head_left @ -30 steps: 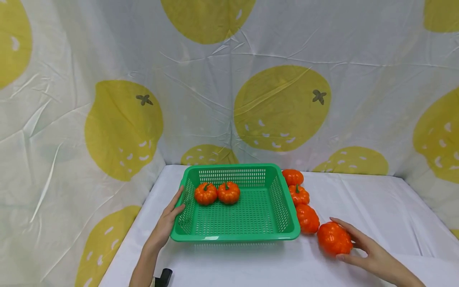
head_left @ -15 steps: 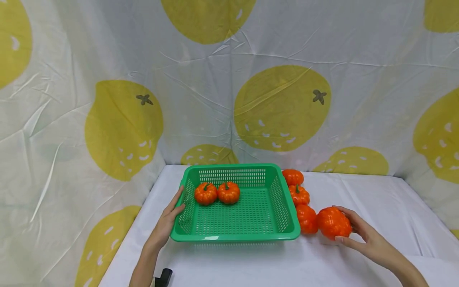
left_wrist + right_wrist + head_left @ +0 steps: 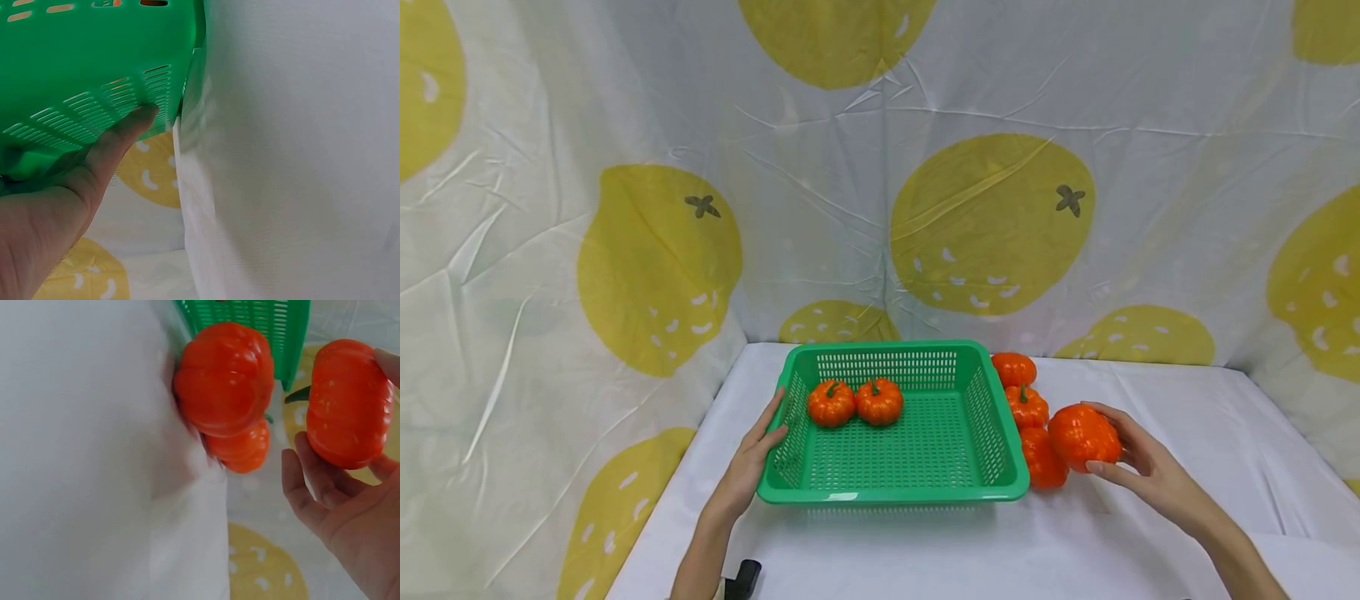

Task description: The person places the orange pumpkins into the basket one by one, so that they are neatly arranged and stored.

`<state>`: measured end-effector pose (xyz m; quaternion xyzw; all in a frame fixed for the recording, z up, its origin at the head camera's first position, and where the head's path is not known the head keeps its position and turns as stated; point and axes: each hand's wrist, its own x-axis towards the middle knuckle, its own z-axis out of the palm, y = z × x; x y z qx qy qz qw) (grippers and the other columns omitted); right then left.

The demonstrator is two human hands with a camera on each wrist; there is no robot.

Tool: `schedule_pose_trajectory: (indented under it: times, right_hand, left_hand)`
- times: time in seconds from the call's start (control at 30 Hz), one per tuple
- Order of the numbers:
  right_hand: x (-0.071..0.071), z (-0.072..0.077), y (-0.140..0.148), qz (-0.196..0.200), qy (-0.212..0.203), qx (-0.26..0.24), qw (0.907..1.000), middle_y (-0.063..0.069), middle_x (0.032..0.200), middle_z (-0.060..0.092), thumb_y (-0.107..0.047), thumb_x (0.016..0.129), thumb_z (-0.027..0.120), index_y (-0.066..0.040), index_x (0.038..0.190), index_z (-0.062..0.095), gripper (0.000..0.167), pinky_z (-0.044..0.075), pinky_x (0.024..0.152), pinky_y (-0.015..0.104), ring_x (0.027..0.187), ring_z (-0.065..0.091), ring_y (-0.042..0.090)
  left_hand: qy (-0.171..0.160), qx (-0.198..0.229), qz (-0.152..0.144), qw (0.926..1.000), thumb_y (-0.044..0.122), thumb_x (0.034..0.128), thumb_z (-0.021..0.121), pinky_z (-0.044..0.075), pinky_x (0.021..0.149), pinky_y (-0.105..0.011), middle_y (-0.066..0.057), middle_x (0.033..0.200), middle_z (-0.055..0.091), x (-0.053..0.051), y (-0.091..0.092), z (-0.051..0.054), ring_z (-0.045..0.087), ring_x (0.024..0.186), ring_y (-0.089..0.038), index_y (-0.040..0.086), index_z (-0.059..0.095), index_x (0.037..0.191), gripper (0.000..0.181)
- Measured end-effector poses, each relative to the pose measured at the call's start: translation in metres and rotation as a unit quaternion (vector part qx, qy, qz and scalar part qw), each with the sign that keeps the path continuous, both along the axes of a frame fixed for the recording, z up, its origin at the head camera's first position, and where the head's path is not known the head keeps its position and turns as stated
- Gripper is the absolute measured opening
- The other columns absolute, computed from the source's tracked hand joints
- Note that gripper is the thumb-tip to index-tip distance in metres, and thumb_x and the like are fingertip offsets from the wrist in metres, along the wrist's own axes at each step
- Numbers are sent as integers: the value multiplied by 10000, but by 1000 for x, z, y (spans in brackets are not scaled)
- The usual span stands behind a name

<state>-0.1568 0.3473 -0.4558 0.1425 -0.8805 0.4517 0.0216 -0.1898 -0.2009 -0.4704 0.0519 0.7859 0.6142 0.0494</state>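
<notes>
My right hand (image 3: 1150, 467) grips an orange toy pumpkin (image 3: 1082, 435), thumb on the near side and fingers on the far side. In the right wrist view this pumpkin (image 3: 350, 406) is off the table, tilted with its green stem sideways. To the left, a green plastic basket (image 3: 887, 497) holds two smaller-looking pumpkins (image 3: 831, 405) at its back left. My left hand (image 3: 747, 467) rests along the basket's left side; in the left wrist view a straight digit (image 3: 128, 131) lies against the slotted wall. Its remaining fingers are partly hidden.
Three more pumpkins stand in a row along the basket's right side: one at the back (image 3: 1013, 368), one in the middle (image 3: 1028, 408) and one in front (image 3: 1041, 462). A white cloth (image 3: 880, 558) covers the table. Lemon-print curtains (image 3: 820, 192) enclose the back and sides.
My right hand has lifted the pumpkin off the table and carried it up and leftward, toward the basket's right side. My left hand and the basket have stayed put.
</notes>
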Motion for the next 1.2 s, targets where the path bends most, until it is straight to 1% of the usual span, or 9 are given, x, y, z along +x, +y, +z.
schedule_pose_trajectory:
  times: [0.2,0.4,0.57,0.7,0.77,0.83,1.0,1.1,1.2]
  right_hand:
    - [-6,6,-6,71,130,-249,9996,-291,1383,472,-105,1001,659,-110,1591,337,673,542,876,131,1175,512,-153]
    - [-11,17,-14,-123,42,-485,9987,-307,1349,472,-121,1009,655,-119,1575,299,669,553,856,134,1148,523,-167]
    - [-13,22,-20,-236,21,-553,9982,-332,1339,474,-143,1009,662,-128,1558,313,651,551,852,142,1151,511,-163]
    - [-16,23,-24,-213,152,-624,9977,-292,1359,491,-125,1007,658,-121,1574,335,652,546,864,138,1165,518,-139]
    - [-17,24,-26,-204,171,-679,9973,-297,1355,493,-120,1008,654,-124,1582,332,658,542,865,133,1167,517,-139]
    - [-19,25,-27,-210,133,-766,9967,-321,1340,496,-119,1008,653,-135,1573,327,652,537,864,126,1166,512,-152]
    - [-21,25,-29,-163,-56,-1102,9938,-350,1288,542,-96,1013,635,-182,1483,356,553,539,866,110,1153,533,-178]
    - [-22,26,-30,-66,-109,-1270,9918,-330,1291,567,-86,1022,616,-189,1477,391,518,541,872,105,1149,562,-165]
    - [-24,27,-32,87,-58,-1429,9897,-290,1312,584,-60,1025,594,-165,1501,417,519,542,885,106,1160,589,-135]
  left_hand:
    - [22,-26,-3,10000,254,1120,382,3,1286,-648,22,1762,78,0,0,0,-24,1635,-318,309,188,1669,585]
    - [45,-18,4,10000,253,1120,385,2,1285,-650,27,1762,84,1,-1,0,-26,1635,-317,311,190,1668,585]
    - [18,-3,-8,10000,250,1121,384,2,1286,-647,27,1762,80,0,-1,0,-28,1635,-316,315,188,1668,584]
    - [9,-19,-14,10000,262,1122,383,4,1286,-648,26,1762,81,0,-1,0,-27,1635,-318,319,183,1668,584]
    - [18,-19,10,10000,264,1121,385,8,1285,-648,25,1762,83,1,-1,0,-23,1635,-319,320,185,1668,585]
    - [22,-16,30,10000,264,1120,386,12,1285,-650,19,1762,84,1,-1,-1,-19,1634,-321,317,186,1669,586]
    - [-2,-4,19,10000,257,1118,384,18,1286,-648,15,1762,82,0,-1,-2,-15,1634,-317,312,177,1671,593]
    - [-5,12,4,10000,254,1118,382,18,1290,-639,29,1761,85,0,-1,-2,-15,1635,-303,315,173,1671,594]
    - [14,8,3,10000,256,1118,382,16,1291,-637,39,1760,86,1,-1,-2,-17,1635,-298,316,173,1671,593]
